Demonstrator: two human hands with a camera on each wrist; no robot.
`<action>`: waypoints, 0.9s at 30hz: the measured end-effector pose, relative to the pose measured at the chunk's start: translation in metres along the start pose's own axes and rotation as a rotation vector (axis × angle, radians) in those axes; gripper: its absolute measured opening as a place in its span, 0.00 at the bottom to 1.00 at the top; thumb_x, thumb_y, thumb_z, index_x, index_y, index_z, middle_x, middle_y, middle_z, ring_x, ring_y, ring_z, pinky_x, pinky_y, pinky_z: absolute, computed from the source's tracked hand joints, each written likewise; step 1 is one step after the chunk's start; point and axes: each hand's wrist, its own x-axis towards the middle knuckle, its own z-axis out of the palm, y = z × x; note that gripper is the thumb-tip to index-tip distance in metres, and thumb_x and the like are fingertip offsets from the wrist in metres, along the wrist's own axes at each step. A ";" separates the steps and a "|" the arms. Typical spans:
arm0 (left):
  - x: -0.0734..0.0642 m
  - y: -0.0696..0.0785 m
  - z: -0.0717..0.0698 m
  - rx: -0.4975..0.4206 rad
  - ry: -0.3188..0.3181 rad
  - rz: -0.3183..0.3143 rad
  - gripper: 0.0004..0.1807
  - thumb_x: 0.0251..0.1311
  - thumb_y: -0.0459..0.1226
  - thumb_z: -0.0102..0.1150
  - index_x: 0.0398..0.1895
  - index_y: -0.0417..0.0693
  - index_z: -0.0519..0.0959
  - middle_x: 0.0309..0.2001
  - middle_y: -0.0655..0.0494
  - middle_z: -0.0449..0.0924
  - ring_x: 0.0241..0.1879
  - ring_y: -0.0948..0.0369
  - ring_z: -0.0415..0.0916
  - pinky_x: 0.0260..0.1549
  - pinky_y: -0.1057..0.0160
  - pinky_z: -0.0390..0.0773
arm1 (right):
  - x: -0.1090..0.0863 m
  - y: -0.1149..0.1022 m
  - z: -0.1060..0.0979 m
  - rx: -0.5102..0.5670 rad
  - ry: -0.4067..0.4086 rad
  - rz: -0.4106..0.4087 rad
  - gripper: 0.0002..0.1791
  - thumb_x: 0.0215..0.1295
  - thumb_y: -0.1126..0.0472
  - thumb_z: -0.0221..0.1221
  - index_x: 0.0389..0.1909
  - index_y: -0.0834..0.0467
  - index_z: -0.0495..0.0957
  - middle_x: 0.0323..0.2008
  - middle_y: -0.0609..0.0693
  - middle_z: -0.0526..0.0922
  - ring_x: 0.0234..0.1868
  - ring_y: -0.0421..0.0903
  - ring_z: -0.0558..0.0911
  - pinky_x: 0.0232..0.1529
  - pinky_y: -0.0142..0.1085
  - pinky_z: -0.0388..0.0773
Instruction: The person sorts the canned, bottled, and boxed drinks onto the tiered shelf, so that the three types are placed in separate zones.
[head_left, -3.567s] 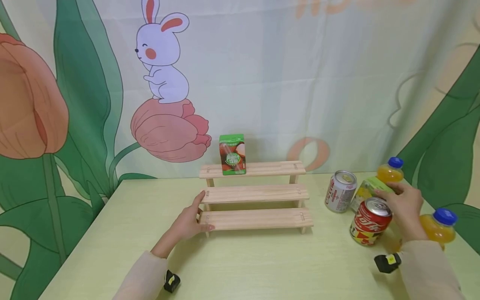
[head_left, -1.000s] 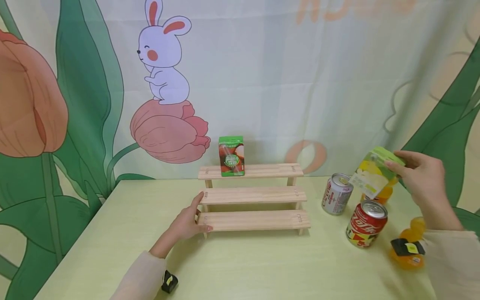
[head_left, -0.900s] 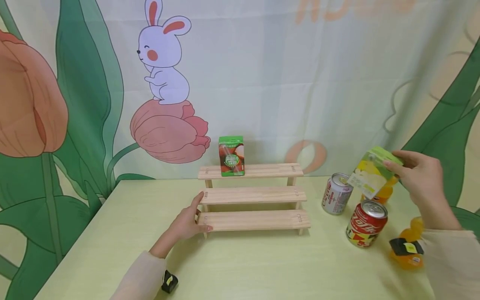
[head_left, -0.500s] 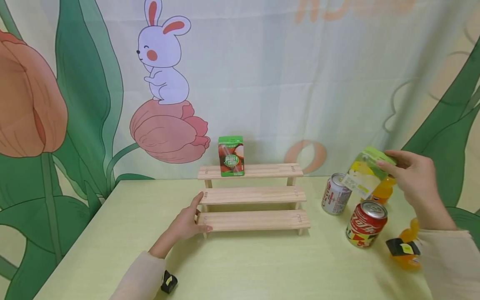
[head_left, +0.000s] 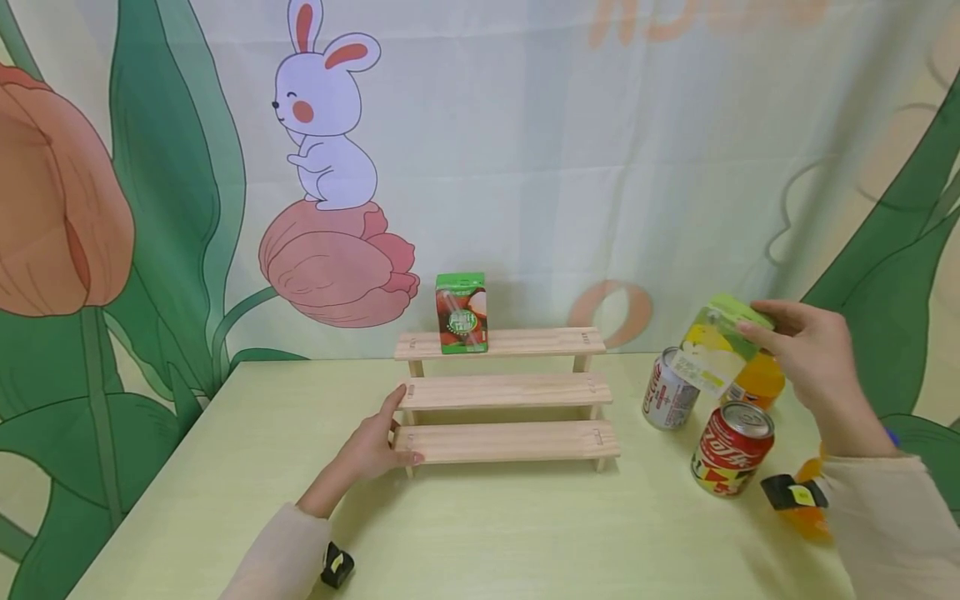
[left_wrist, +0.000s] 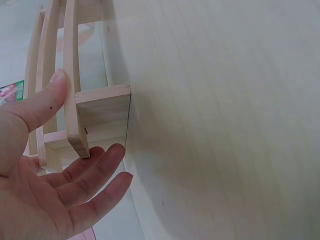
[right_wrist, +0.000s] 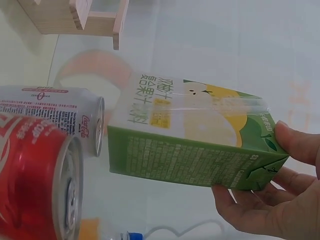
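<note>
My right hand [head_left: 813,354] pinches a green and yellow juice carton [head_left: 717,343] by its top end. The carton is tilted, raised above the table, and overlaps the silver soda can [head_left: 667,400] in the head view. In the right wrist view the thumb and fingers sit on opposite sides of the carton [right_wrist: 195,135]. At the left end of a three-tier wooden shelf [head_left: 502,390], my left hand [head_left: 372,446] holds the lower tiers, the thumb [left_wrist: 47,102] on a plank and the fingers around its end. A red-and-green juice carton [head_left: 462,315] stands on the top tier's left part.
A red soda can [head_left: 731,450] stands in front of the silver one. Behind the held carton is an orange drink bottle [head_left: 759,382]; another orange bottle [head_left: 808,523] is partly hidden by the right wrist. A printed curtain [head_left: 510,167] hangs behind the table [head_left: 480,533].
My right hand has lifted the yellow-green carton from among the cans and bottles, then drifted left with it over the last second. My left hand stays on the shelf.
</note>
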 end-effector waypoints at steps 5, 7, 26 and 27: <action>-0.001 0.001 -0.001 -0.003 0.000 0.004 0.56 0.40 0.36 0.73 0.70 0.41 0.46 0.35 0.44 0.74 0.28 0.58 0.71 0.26 0.62 0.71 | 0.001 -0.002 0.003 -0.007 -0.009 -0.018 0.30 0.64 0.50 0.53 0.61 0.66 0.65 0.55 0.66 0.69 0.34 0.29 0.69 0.32 0.20 0.71; -0.001 0.001 -0.001 -0.003 0.000 0.004 0.56 0.40 0.36 0.73 0.70 0.41 0.46 0.35 0.44 0.74 0.28 0.59 0.71 0.25 0.62 0.71 | 0.001 -0.003 0.004 -0.006 -0.009 -0.026 0.30 0.64 0.50 0.53 0.61 0.66 0.66 0.55 0.66 0.70 0.34 0.28 0.69 0.33 0.21 0.72; -0.001 0.001 -0.001 0.002 0.000 0.000 0.55 0.40 0.37 0.73 0.70 0.42 0.47 0.36 0.44 0.74 0.29 0.59 0.70 0.26 0.62 0.71 | 0.005 -0.017 0.020 0.012 -0.052 -0.090 0.29 0.64 0.51 0.54 0.58 0.67 0.68 0.51 0.66 0.73 0.30 0.25 0.71 0.30 0.21 0.71; -0.001 0.001 -0.001 0.002 0.000 0.001 0.55 0.40 0.37 0.73 0.70 0.41 0.47 0.36 0.44 0.75 0.29 0.59 0.71 0.26 0.62 0.71 | 0.005 -0.018 0.021 0.014 -0.056 -0.093 0.29 0.63 0.51 0.54 0.58 0.67 0.68 0.51 0.66 0.73 0.30 0.25 0.71 0.30 0.21 0.71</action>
